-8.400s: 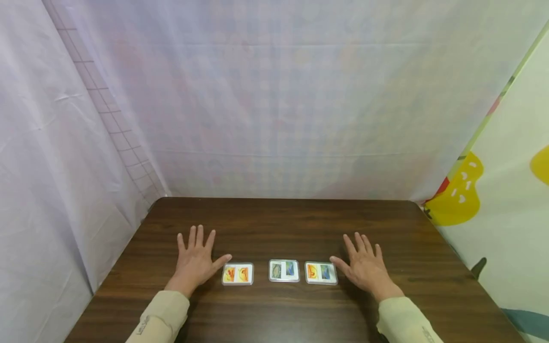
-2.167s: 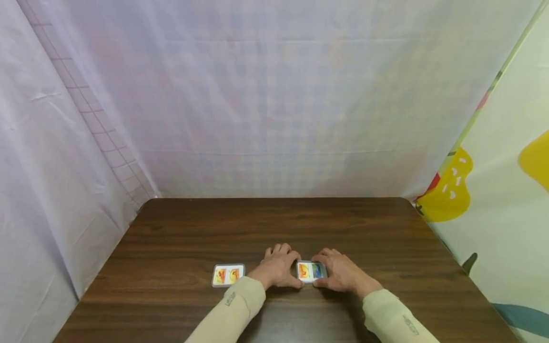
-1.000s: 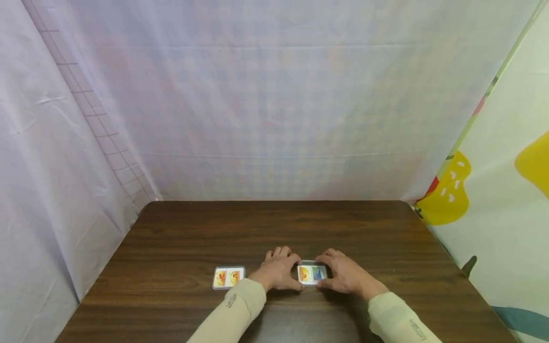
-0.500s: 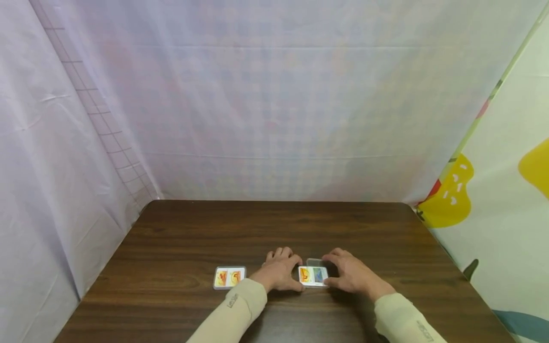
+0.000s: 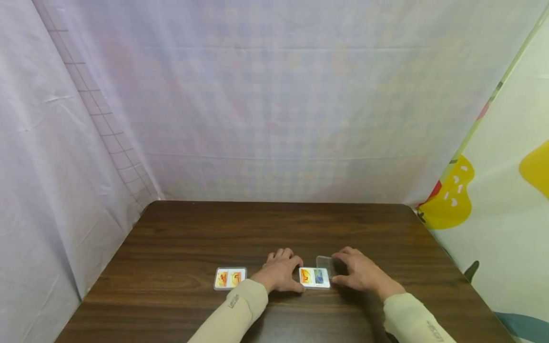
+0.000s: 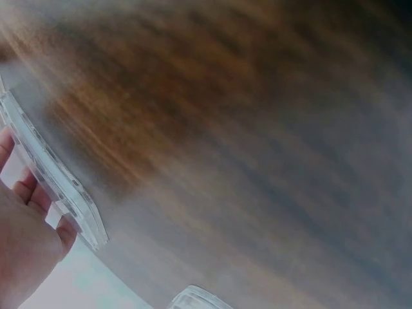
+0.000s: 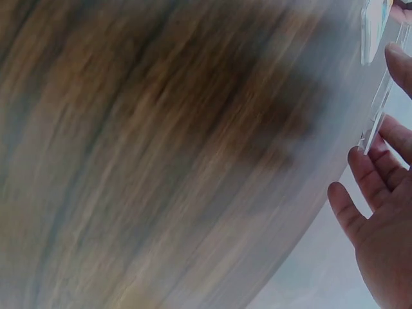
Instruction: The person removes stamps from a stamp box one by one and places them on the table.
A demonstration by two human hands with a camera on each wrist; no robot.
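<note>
My left hand (image 5: 279, 275) pinches the left side of a clear card case (image 5: 315, 286), which holds a card with an orange picture and a blue-green one. Its edge shows by the fingers in the left wrist view. My right hand (image 5: 360, 271) pinches a clear lid (image 5: 323, 262) by its right side, thumb near and fingers far. That lid is off the case, up and to the right, overlapping only its upper right part. Farther left lies another card case (image 5: 230, 278) with two orange-yellow pictures. A third case is mostly hidden under my left hand.
All of this is on a dark brown wood-grain table (image 5: 274, 224). A pale curtain (image 5: 274, 119) hangs behind its far edge. White cloth (image 5: 38, 190) closes the left side, and a fruit-patterned cloth (image 5: 506, 228) the right.
Both hands came from resting spread apart to the right-hand case. Its clear lid has come off, and my right hand has drawn it to the right. My left hand has stayed put lately.
</note>
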